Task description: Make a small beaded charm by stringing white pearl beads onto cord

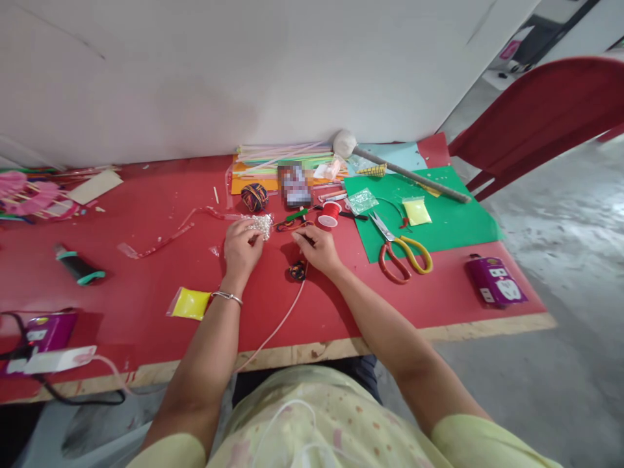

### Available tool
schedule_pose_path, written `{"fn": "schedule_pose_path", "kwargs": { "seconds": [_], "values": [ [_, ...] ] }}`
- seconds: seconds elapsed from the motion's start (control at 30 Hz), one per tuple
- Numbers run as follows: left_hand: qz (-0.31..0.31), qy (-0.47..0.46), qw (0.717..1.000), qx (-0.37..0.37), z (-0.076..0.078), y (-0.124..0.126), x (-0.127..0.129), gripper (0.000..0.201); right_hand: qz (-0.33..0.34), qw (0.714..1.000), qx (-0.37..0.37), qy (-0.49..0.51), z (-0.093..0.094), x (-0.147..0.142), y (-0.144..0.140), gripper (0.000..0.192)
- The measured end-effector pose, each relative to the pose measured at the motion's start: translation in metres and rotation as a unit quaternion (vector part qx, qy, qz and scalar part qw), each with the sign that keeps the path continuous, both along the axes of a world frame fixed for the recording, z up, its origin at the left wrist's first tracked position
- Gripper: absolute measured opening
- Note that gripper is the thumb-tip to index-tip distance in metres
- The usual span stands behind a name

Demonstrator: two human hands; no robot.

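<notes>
My left hand [241, 250] is closed at the near edge of a clear bag of white pearl beads [264, 225], its fingers curled against the bag. My right hand [318, 248] is pinched closed; what sits between its fingertips is too small to make out. Just beyond it lie a crochet hook with a green handle [297, 214] and some dark multicoloured yarn. A small dark bundle of multicoloured yarn [297, 270] rests below the right hand. Behind the hands are a multicoloured yarn ball [254, 197] and a spool of red thread [329, 214].
Scissors [390, 237] lie partly on a green sheet [448, 227] at right. A phone [294, 184] and a stick with a white ball [345, 143] lie behind. Yellow packets [190, 303], purple power boxes [496, 281] and a pale cable [285, 317] also occupy the red table [146, 273].
</notes>
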State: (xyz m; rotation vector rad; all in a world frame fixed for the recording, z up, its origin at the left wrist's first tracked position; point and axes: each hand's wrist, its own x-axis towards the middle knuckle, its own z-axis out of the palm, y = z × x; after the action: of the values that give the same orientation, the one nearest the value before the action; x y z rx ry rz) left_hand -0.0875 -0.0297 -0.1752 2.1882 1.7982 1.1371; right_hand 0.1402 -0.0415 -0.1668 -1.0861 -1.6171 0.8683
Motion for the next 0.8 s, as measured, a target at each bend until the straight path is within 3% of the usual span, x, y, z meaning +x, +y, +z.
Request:
{"fn": "schedule_pose_path", "kwargs": {
  "seconds": [0.27, 0.4, 0.8],
  "values": [
    [-0.025, 0.033, 0.999, -0.019, 0.002, -0.004, -0.001, 0.014, 0.004, 1.0, 0.004, -0.02, -0.001, 0.0, 0.001, 0.029],
    [-0.034, 0.062, 0.997, -0.037, 0.005, -0.005, 0.003, 0.024, 0.007, 1.0, 0.002, -0.028, -0.003, 0.001, 0.002, 0.028],
    [-0.037, 0.075, 0.994, -0.067, 0.006, -0.009, 0.015, 0.014, 0.017, 0.997, 0.044, -0.057, -0.007, -0.001, 0.003, 0.025]
  ]
}}
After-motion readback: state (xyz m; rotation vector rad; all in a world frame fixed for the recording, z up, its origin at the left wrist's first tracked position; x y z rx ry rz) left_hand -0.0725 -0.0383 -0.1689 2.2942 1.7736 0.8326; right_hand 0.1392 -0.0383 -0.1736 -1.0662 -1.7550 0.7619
